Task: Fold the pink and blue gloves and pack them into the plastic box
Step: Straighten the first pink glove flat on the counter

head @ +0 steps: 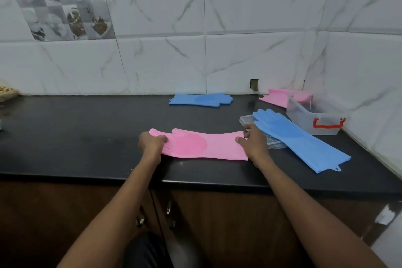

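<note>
A pink glove (202, 146) lies flat and stretched out on the black counter (87, 132), fingers to the left. My left hand (152, 143) grips its finger end. My right hand (253, 143) pinches its cuff end. A blue glove (298, 137) lies diagonally to the right, partly over the clear box lid (247, 119). Another blue glove (200, 99) lies flat by the back wall. A second pink glove (276, 98) sits in the back right corner, partly behind the clear plastic box (313, 119), which stands open with a red latch.
Tiled walls close off the back and the right side of the counter. A bowl-like object (7, 93) is at the far left edge. Brown cabinet doors with metal handles (168, 209) are below the counter's front edge.
</note>
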